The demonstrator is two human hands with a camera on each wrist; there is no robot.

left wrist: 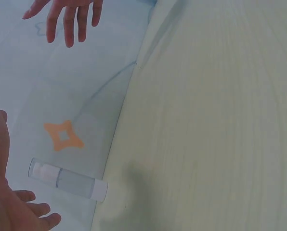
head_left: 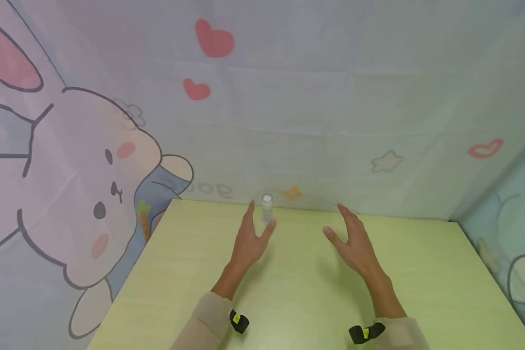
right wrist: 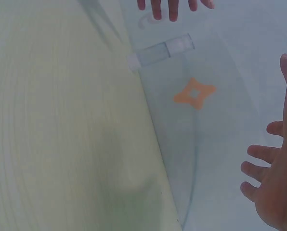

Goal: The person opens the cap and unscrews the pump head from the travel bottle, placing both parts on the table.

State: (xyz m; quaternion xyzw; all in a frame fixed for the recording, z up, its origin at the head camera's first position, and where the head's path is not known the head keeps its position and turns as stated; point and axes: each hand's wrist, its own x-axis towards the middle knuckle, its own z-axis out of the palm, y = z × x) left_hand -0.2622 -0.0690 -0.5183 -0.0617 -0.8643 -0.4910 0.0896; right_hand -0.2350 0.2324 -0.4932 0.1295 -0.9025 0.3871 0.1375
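Observation:
A small clear bottle [head_left: 267, 210] with a white inner top stands upright near the table's back edge. My left hand [head_left: 250, 245] is just in front of it, thumb and fingers spread, with the bottle showing between them in the head view. The left wrist view has the bottle [left wrist: 69, 180] beyond the fingers, its white base on the table. Farther right, my right hand [head_left: 354, 247] is held over the table with thumb and fingers apart and nothing in it. The bottle [right wrist: 163, 52] also appears in the right wrist view, well away from that hand [right wrist: 273, 173].
The pale yellow-green table [head_left: 297, 291] ends against a cloth backdrop [head_left: 297, 121] printed with hearts, a star and a large rabbit. Another stretch of printed cloth [head_left: 512, 218] hangs along the right side. Each wrist wears a black strap-on camera [head_left: 239, 322].

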